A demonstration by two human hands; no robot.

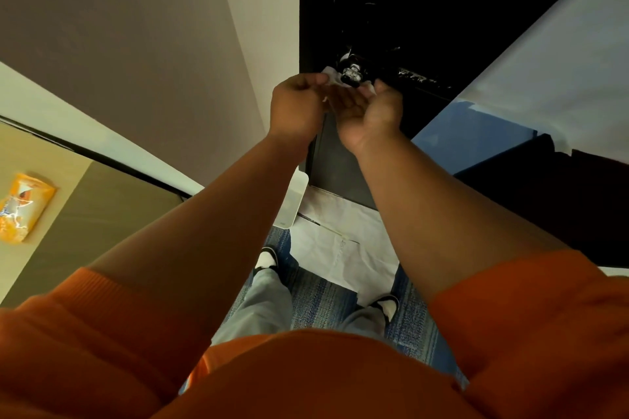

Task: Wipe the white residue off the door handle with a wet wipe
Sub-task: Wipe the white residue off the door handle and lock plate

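Note:
The dark door carries a shiny metal handle whose lever runs right, speckled with white residue. A white wet wipe is stretched under the handle's base. My left hand pinches the wipe's left end with curled fingers. My right hand, palm up, holds the wipe's right end at the thumb just below the handle. Most of the wipe is hidden behind my hands.
A pale wall flanks the door on the left. An orange wipe packet lies on a beige counter at far left. A white bin and white paper sit on the blue carpet by my feet.

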